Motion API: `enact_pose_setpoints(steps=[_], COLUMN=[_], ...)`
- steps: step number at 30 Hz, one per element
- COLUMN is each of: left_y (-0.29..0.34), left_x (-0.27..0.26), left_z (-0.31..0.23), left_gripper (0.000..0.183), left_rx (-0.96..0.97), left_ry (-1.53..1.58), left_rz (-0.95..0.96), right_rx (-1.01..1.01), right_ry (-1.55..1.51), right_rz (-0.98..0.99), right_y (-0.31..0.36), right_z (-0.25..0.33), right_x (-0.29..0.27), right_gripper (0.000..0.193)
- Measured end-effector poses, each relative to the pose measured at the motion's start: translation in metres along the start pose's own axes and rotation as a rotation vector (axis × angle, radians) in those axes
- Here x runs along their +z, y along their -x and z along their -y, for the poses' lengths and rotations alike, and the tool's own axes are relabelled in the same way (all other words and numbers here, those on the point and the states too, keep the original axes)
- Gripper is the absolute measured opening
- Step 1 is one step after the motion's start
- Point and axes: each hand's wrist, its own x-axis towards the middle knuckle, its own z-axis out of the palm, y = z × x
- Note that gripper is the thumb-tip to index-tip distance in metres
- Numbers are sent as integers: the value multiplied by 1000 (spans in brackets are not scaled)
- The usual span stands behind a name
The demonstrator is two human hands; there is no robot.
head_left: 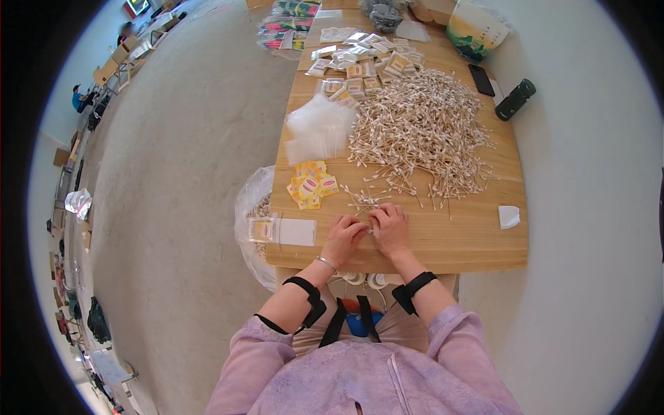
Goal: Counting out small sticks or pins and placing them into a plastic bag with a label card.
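Note:
At the near edge of the wooden table my left hand (344, 236) and my right hand (390, 225) meet, fingers curled and pinched together. A few white tips of cotton swabs (371, 232) show between the fingertips; most of what they grip is hidden. Just beyond lie loose cotton swabs (364, 198), trailing from a large heap of cotton swabs (425, 128). Left of my left hand are a white card (298, 232) and a clear packet with a yellow label (261, 229). Yellow printed cards (310, 185) lie in a loose pile farther off.
Clear plastic bags (318, 129) are stacked beside the heap, with filled packets (361, 69) behind. A phone (481, 80) and a dark bottle (515, 99) stand by the right wall. A white paper scrap (509, 217) lies right. A plastic sack (253, 187) hangs at the table's left side.

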Motion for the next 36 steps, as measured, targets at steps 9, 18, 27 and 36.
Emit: enact_pose_setpoints(steps=[9,18,27,36], left_y=[-13,-74,-49,-8], left_x=[-8,-23,-27,-13], left_z=[8,11,5,-5], left_gripper=[17,22,8,54], left_rx=[-103,222,14,-22], left_ry=[99,-383,-237,-82], left_rz=[-33,69,150,81], right_rx=[134,-71,4,-88], right_ry=[198,237,198,52], right_rz=[-162,-29,30,60], right_y=[-16,-33,-44,-24], right_z=[-53,-22,-31,-9], right_x=[-30,-30,-28,-1], right_gripper=[9,24,19,26])
